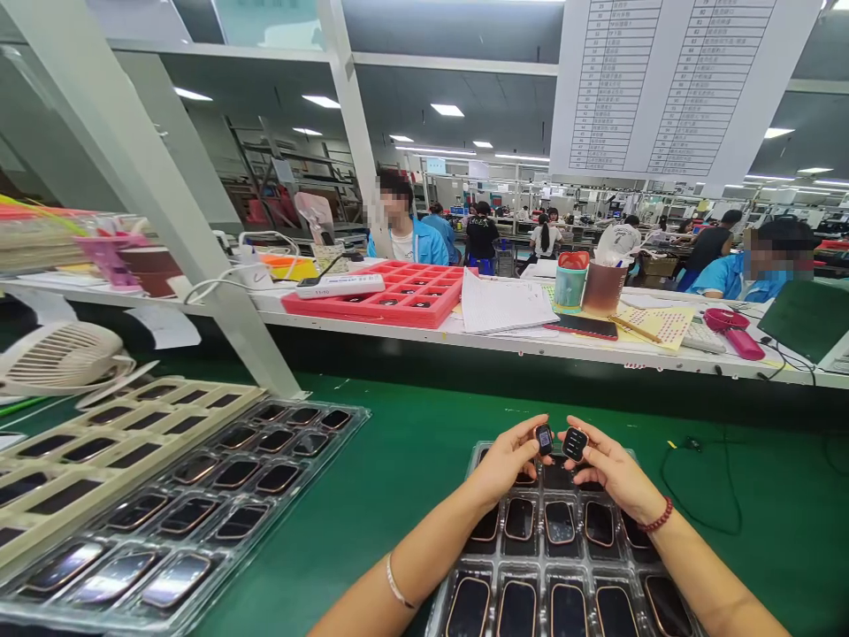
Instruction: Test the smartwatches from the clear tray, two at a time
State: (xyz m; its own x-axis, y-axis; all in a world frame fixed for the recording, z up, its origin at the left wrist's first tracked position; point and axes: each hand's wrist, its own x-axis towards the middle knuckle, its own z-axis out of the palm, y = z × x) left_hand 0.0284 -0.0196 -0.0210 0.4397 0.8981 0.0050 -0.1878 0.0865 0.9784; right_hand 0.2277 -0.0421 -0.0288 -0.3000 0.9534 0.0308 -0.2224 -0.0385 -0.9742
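Clear tray [544, 564]: dark-screened watches in pockets; far end below both hands.
Left hand [504, 460]: fingertips nearly closed, pinching the left watch [545, 439].
Right hand [620, 478]: fingertips equally narrow, gripping the right watch [574, 444].
Watch alignment: side by side, just apart, between my hands; long axes near upright, each nearest its own hand.
Green bench [345, 531]: open strip left of the clear tray.
Cable [735, 495]: right of my right hand.
Shelf edge [478, 338]: beyond both watches.

green bench [358, 504] — clear trays [305, 522], beige tray [142, 456], thin dark cable [703, 522]
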